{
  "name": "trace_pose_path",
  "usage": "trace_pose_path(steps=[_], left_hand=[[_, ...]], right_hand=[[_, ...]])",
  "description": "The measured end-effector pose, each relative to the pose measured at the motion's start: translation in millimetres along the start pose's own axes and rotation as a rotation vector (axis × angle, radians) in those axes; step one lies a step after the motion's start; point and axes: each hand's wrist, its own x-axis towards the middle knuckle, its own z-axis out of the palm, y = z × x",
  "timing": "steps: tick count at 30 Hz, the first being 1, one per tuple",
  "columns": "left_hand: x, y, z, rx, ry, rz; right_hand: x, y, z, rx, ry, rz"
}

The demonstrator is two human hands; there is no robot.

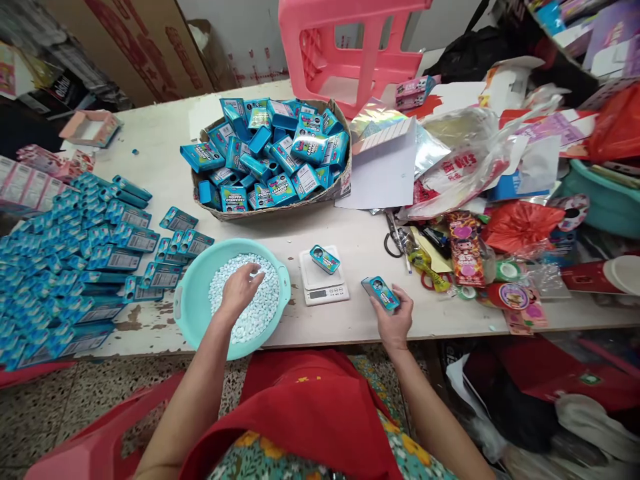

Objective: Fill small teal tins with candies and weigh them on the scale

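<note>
My left hand (pixel 241 288) is over a mint-green basin (pixel 193 317) of small pale-blue candies (pixel 255 313). Its fingers are curled together, and whatever they may hold is hidden. In my right hand (pixel 397 320) is a small blue candy box (pixel 383 293) with a printed label, gripped above the table's front part. Between the hands stands a white digital scale (pixel 326 293), its display too small to read. Another blue candy box (pixel 325 259), with a round opening at one end, lies tilted on the scale's plate.
Behind the basin, a cardboard tray (pixel 270 210) is heaped with blue boxes. Many more blue boxes (pixel 65 267) stand packed at the left. A pink stool (pixel 367 67) rests on the table at the back. Scissors (pixel 393 237), wrappers and a red cup (pixel 585 277) crowd the right.
</note>
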Motion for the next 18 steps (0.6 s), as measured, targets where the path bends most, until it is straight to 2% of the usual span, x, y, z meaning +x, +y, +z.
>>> trace_pose_path(steps=[3, 5, 8, 12, 15, 18], left_hand=[[-4.6, -3.2, 9.1, -0.072, 0.034, -0.001], [-7.0, -3.6, 13.4, -0.125, 0.068, 0.0], [-9.3, -0.2, 17.4, -0.176, 0.104, 0.023], [-11.1, 5.0, 23.1, -0.293, 0.152, 0.057], [-12.6, 8.2, 29.0, -0.61, 0.128, -0.024], [-14.3, 16.4, 28.6, -1.112, 0.042, -0.229]], right_hand=[[1.3, -34.4, -1.9, -0.213, -0.027, -0.274], [5.6, -58.4, 8.3, -0.225, -0.085, -0.37], [15.1, -76.2, 41.2, -0.163, -0.199, -0.393], [27.0, -63.0, 90.9, -0.141, -0.309, -0.292], [34.0, -58.2, 110.6, -0.117, -0.372, -0.231], [36.7, -86.3, 112.7, -0.094, -0.438, -0.325]])
